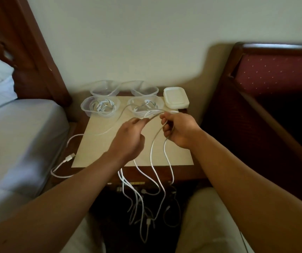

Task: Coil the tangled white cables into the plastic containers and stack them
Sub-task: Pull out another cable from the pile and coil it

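Note:
Both hands hold white cable above the small table (pixel 99 148). My left hand (pixel 128 139) pinches a strand that arcs over to my right hand (pixel 179 130), whose fingers curl round cable loops. Several white cables (pixel 153 172) hang from the hands over the table's front edge and tangle near the floor. At the back stand clear plastic containers: the front left one (pixel 86 108) holds a coiled cable, the front right one (pixel 160 103) holds some cable, and two behind, one at back left (pixel 95 90) and one at back right (pixel 152 89), look empty.
A stack of white lids (pixel 175 96) sits at the table's back right corner. A loose cable with a USB plug (pixel 69 157) trails off the table's left side. A bed (pixel 18 136) lies to the left, a dark wooden chair (pixel 267 73) to the right.

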Motion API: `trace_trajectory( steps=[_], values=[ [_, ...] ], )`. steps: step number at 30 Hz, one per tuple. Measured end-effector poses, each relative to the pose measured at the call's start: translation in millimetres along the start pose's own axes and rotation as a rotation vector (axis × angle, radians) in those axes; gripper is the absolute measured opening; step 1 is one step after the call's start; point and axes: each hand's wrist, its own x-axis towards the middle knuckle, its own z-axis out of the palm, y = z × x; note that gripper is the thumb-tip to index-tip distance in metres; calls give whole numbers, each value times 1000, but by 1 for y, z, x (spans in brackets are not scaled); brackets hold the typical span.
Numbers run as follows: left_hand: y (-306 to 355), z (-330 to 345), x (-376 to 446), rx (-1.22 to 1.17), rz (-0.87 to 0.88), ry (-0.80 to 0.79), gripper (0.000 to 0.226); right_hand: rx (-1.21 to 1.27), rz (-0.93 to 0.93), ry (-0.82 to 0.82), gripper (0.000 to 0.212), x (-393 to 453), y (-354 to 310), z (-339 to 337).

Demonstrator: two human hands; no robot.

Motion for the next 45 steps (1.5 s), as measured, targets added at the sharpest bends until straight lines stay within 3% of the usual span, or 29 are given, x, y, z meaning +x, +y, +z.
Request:
trace_trajectory(
  steps=[7,8,11,14,16,20,24,27,30,33,35,39,42,45],
  values=[
    [16,15,-20,-451,-227,-85,48,385,79,78,20,26,11,4],
    [16,19,-27,-398,-224,-126,57,433,81,91,19,29,14,1],
    [22,36,-47,73,-222,-336,109,572,89,99,21,35,18,-5],
    [31,52,-56,241,-265,-362,121,552,87,70,23,33,18,-7],
    [30,49,-50,227,-287,-345,105,473,68,57,21,33,12,-14],
    [20,24,-31,22,-356,-409,37,223,11,114,17,33,-12,-39],
    [16,-1,-7,90,-122,-150,20,2,-73,223,18,29,-25,-53],
    [14,-17,22,260,131,99,23,-36,-110,332,17,31,-27,-54],
    [4,-28,41,356,250,162,33,-308,-164,463,22,39,-12,-64],
    [-12,-13,26,451,142,-104,71,-689,-195,590,24,46,13,-86],
    [-20,1,1,494,88,-224,89,-805,-157,591,22,49,29,-95],
    [-26,10,-38,465,25,-206,98,-847,-116,555,26,54,46,-101],
    [-24,10,-59,382,-104,-190,110,-983,-128,519,44,49,45,-97],
    [-27,3,-69,250,-192,-170,105,-1142,-179,514,54,38,43,-91]
  ],
)
